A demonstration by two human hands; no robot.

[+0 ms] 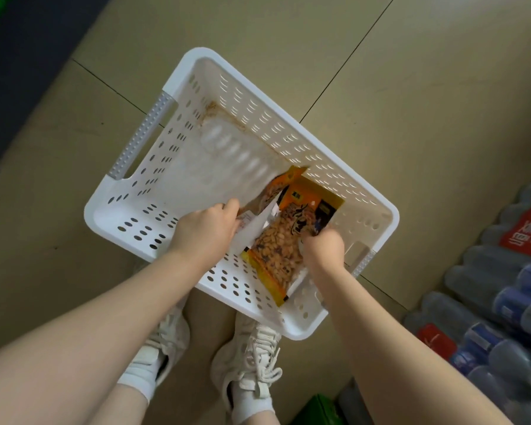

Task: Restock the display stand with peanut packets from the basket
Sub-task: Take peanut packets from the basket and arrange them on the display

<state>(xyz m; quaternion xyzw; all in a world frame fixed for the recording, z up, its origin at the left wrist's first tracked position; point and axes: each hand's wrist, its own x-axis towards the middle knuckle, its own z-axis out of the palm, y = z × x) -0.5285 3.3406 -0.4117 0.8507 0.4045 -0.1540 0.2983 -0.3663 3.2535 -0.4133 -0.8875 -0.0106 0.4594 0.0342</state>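
Looking straight down into white perforated plastic basket (141,231) sitting on beige tiled floor (411,87), centre of frame. Lying in basket's lower-right corner: orange-and-clear peanut packets (284,237), approx. two or three, overlapping. Left hand (207,230) closing on packets' left edge w/ white paper slip (256,227) btwn fingers. Right hand (322,248) gripping packets' right edge, fingers curled. Showing at bottom centre: white sneakers (252,357). Stacking along right edge: shrink-wrapped blue-label water bottles (503,302).
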